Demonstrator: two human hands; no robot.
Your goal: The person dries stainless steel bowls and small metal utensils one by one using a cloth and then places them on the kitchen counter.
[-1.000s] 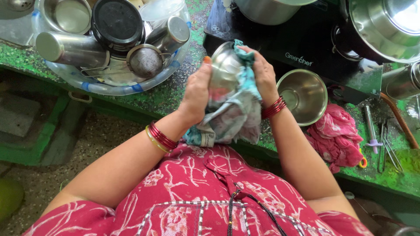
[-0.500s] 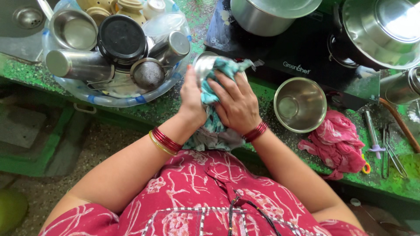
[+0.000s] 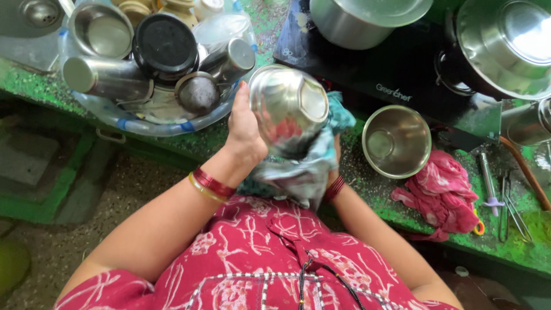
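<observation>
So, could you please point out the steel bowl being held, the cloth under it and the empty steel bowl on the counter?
held steel bowl (image 3: 288,109), head view, on its shiny outer wall.
teal cloth (image 3: 298,172), head view, on the hanging folds.
empty steel bowl (image 3: 414,129), head view, on its inner wall.

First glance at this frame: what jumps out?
The shiny steel bowl at the centre, held bottom-up by the left hand and wrapped from below in a teal cloth; the right hand is mostly hidden behind the cloth. Next, the clear tub at upper left, crowded with steel cups and a black lid. A crumpled pink cloth lies on the green counter at right.
</observation>
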